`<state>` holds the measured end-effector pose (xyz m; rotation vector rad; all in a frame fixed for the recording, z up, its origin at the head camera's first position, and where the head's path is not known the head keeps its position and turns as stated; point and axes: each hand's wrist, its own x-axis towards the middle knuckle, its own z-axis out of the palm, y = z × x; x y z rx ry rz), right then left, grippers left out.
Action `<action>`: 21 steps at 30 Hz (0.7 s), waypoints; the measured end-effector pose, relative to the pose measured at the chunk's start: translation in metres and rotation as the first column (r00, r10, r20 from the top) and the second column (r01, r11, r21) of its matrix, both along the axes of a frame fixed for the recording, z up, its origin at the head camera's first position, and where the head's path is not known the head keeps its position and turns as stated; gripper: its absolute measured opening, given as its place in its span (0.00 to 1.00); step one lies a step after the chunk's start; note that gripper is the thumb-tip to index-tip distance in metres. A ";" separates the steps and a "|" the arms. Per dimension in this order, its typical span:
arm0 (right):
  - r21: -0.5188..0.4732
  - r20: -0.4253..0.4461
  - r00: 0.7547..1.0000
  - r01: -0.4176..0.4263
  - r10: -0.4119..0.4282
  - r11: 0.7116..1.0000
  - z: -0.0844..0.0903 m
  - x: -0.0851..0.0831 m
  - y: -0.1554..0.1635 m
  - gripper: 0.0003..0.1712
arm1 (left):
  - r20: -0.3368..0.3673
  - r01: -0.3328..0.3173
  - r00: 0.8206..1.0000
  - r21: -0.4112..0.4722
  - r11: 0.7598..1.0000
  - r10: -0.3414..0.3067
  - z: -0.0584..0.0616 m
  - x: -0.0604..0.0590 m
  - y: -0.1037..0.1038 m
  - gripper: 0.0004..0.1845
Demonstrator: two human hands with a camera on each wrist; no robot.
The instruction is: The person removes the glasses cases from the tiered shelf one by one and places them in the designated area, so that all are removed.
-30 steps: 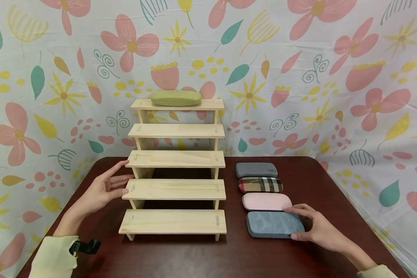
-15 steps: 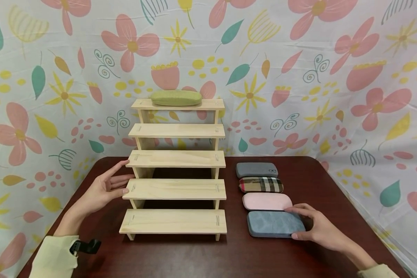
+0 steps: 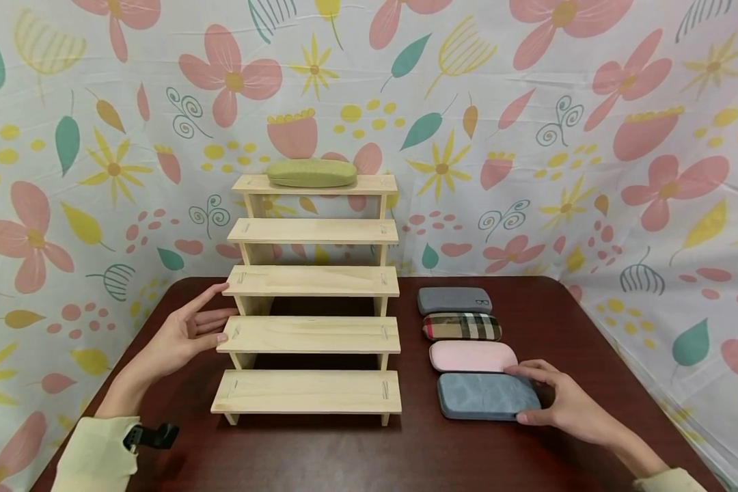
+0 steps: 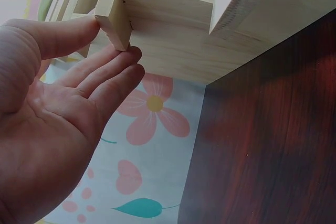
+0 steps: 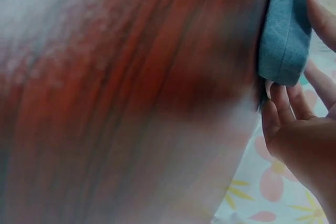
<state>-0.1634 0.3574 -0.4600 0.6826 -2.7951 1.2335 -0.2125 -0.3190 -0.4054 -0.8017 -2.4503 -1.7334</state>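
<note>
My left hand (image 3: pixel 181 335) is at the left side of a pale wooden stepped shelf (image 3: pixel 307 335). Its index fingertip touches the middle step, while the thumb and other fingers pinch the end of the step below, as the left wrist view shows. A blue glasses case (image 3: pixel 486 396) lies flat on the table, nearest the front of a row. My right hand (image 3: pixel 562 403) holds that case by its right end, thumb at the front edge and fingers at the back. Just behind it is a pink glasses case (image 3: pixel 472 357), close to my index finger.
Farther back in the row are a plaid glasses case (image 3: pixel 461 327) and a grey one (image 3: pixel 454 301) with a small glasses mark. A green glasses case (image 3: pixel 311 173) sits on the top step. The dark red table (image 3: pixel 320 454) meets a flowered cloth (image 3: pixel 516 157) behind.
</note>
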 end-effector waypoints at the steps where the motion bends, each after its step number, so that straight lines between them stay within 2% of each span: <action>1: -0.001 -0.004 1.000 0.000 0.000 1.000 0.000 0.000 0.000 0.39 | 0.001 0.001 1.000 0.001 1.000 -0.001 0.000 0.000 0.000 0.46; 6: 0.000 -0.044 0.999 0.000 0.000 1.000 0.008 0.000 0.000 0.40 | -0.003 0.003 1.000 -0.002 1.000 -0.003 0.001 0.000 0.001 0.46; 12: -0.011 -0.047 0.999 -0.017 0.016 1.000 0.029 -0.002 -0.008 0.39 | -0.011 0.005 1.000 -0.001 1.000 -0.005 0.001 0.000 0.001 0.46; 21: 0.001 -0.110 0.993 -0.047 0.046 0.999 0.060 -0.014 -0.028 0.37 | -0.016 0.012 1.000 0.005 1.000 -0.012 0.001 0.000 0.001 0.46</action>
